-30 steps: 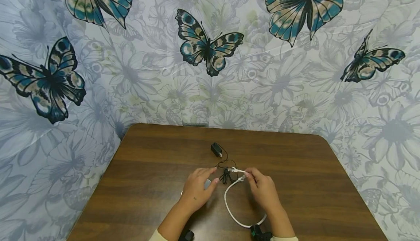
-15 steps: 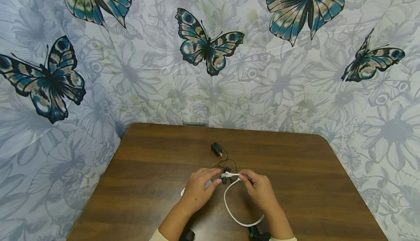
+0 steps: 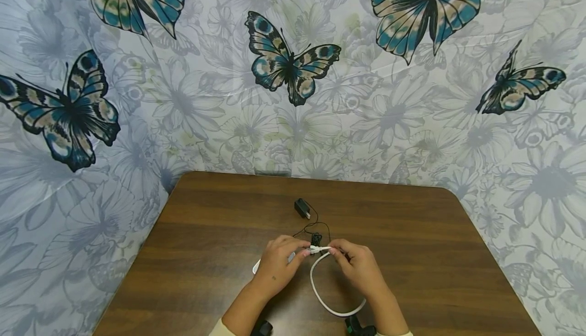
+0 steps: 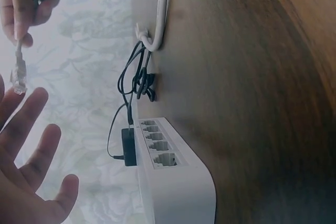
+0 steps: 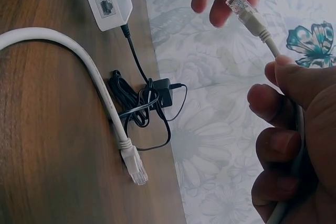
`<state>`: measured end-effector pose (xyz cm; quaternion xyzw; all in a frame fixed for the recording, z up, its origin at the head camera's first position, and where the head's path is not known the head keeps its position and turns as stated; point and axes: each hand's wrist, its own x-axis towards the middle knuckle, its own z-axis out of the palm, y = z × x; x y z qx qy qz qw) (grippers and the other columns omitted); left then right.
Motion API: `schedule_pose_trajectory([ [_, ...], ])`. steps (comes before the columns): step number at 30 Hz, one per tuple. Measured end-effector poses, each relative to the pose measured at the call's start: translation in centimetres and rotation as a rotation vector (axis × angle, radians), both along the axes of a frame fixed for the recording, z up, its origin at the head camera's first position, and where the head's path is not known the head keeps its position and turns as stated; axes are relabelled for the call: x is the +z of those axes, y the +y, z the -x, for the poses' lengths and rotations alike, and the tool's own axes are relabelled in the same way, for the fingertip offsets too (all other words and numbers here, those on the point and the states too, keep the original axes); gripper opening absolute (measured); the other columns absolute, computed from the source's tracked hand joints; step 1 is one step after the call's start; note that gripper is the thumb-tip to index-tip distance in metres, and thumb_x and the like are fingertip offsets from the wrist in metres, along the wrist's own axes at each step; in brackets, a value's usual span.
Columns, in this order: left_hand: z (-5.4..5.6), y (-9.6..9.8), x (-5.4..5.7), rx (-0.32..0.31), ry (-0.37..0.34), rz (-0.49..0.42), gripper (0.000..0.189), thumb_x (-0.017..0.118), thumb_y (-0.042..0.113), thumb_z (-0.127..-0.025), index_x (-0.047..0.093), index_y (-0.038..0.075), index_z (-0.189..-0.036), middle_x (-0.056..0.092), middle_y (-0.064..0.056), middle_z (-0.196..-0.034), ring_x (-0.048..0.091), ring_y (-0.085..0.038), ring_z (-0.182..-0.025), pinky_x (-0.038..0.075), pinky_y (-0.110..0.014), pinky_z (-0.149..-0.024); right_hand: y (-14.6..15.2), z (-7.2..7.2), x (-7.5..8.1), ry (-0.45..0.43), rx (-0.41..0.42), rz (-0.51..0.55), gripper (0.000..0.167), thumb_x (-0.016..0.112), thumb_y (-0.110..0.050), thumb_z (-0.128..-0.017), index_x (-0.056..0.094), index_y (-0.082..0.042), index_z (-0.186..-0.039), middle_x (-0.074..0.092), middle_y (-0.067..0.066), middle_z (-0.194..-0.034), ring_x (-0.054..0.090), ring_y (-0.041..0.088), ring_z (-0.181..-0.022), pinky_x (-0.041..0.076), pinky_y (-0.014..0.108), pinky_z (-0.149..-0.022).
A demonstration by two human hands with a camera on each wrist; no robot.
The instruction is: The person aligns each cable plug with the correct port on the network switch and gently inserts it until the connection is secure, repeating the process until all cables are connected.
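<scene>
My right hand (image 3: 361, 265) pinches a white network cable (image 5: 270, 43) just behind one plug, its other fingers curled round the cord. That clear-tipped plug (image 5: 244, 11) points toward my left hand (image 3: 279, 262). The left fingers (image 4: 37, 156) are spread and fairly straight, with the thumb and index at the plug's tip; whether they touch it I cannot tell. Below the left hand stands a white network switch (image 4: 184, 192) with a row of several ports, mostly covered in the head view. The cable's other plug (image 5: 134, 166) lies over the wooden table, its cord looping toward me.
A black power adapter (image 3: 301, 208) lies farther back on the brown table (image 3: 220, 204). Its thin bundled cord (image 5: 128, 98) runs to the switch. A butterfly-patterned cloth (image 3: 293, 132) hangs behind the table.
My right hand has moved left and slightly nearer to me, bringing the cable's plug to the left fingertips. The left hand has barely moved.
</scene>
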<state>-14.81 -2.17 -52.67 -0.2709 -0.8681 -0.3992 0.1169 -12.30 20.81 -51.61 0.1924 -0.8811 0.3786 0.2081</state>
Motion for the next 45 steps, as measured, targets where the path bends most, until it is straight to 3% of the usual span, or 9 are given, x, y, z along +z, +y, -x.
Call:
schedule_pose_trajectory([
  [7, 0.0, 0.1, -0.1, -0.031, 0.007, -0.008, 0.03, 0.064, 0.043, -0.094, 0.074, 0.024, -0.116, 0.07, 0.016, -0.112, 0.059, -0.007, -0.111, 0.046, -0.041, -0.09, -0.4, 0.0, 0.0, -0.008, 0.024, -0.012, 0.005, 0.074, -0.009, -0.088, 0.073, -0.012, -0.092, 0.05, -0.017, -0.065, 0.036, -0.006, -0.053, 0.036, 0.017, -0.045],
  [13, 0.0, 0.1, -0.1, -0.03, 0.003, 0.013, 0.023, 0.064, 0.041, -0.095, 0.075, 0.025, -0.108, 0.069, 0.019, -0.108, 0.06, -0.005, -0.107, 0.045, -0.039, -0.089, -0.7, -0.1, -0.1, -0.01, 0.027, -0.02, 0.007, 0.074, -0.01, -0.089, 0.073, -0.015, -0.094, 0.052, -0.017, -0.067, 0.036, -0.005, -0.053, 0.037, 0.017, -0.046],
  [21, 0.0, 0.2, 0.0, -0.012, 0.001, 0.04, 0.02, 0.065, 0.039, -0.094, 0.075, 0.025, -0.104, 0.071, 0.02, -0.098, 0.063, 0.0, -0.091, 0.043, -0.033, -0.085, -0.9, -0.4, 0.1, -0.07, -0.004, -0.043, 0.009, 0.075, -0.012, -0.089, 0.072, -0.018, -0.095, 0.057, -0.017, -0.071, 0.04, -0.005, -0.055, 0.04, 0.019, -0.049],
  [28, -0.1, 0.5, 0.1, -0.011, 0.073, 0.047, 0.013, 0.068, 0.034, -0.093, 0.074, 0.025, -0.101, 0.071, 0.017, -0.094, 0.062, -0.001, -0.086, 0.043, -0.029, -0.077, -1.8, -0.6, 0.8, -0.126, -0.021, -0.067, 0.01, 0.077, -0.018, -0.088, 0.071, -0.018, -0.095, 0.064, -0.017, -0.076, 0.048, -0.004, -0.057, 0.045, 0.02, -0.053],
  [34, -0.1, 0.6, 0.0, -0.061, 0.103, 0.05, 0.017, 0.065, 0.034, -0.096, 0.075, 0.022, -0.104, 0.072, 0.013, -0.098, 0.064, -0.004, -0.088, 0.046, -0.028, -0.075, -2.6, -0.7, 1.0, -0.154, 0.001, -0.111, 0.018, 0.075, -0.027, -0.089, 0.072, -0.017, -0.105, 0.067, -0.016, -0.085, 0.053, -0.005, -0.066, 0.049, 0.02, -0.06],
  [40, -0.1, 0.4, 0.0, -0.08, 0.056, 0.04, 0.023, 0.061, 0.034, -0.098, 0.073, 0.018, -0.11, 0.071, 0.011, -0.1, 0.062, -0.005, -0.09, 0.049, -0.026, -0.078, -2.9, -0.5, 0.9, -0.15, 0.0, -0.118, 0.01, 0.072, -0.022, -0.092, 0.075, -0.019, -0.101, 0.069, -0.016, -0.094, 0.058, -0.004, -0.073, 0.051, 0.021, -0.065],
  [45, -0.1, 0.2, 0.0, -0.101, -0.022, 0.027, 0.027, 0.06, 0.034, -0.099, 0.07, 0.016, -0.118, 0.069, 0.011, -0.101, 0.059, -0.003, -0.09, 0.052, -0.026, -0.079, -2.9, -0.4, 0.7, -0.119, 0.0, -0.121, 0.004, 0.072, -0.018, -0.092, 0.074, -0.02, -0.095, 0.066, -0.017, -0.087, 0.053, -0.004, -0.068, 0.049, 0.02, -0.061],
])
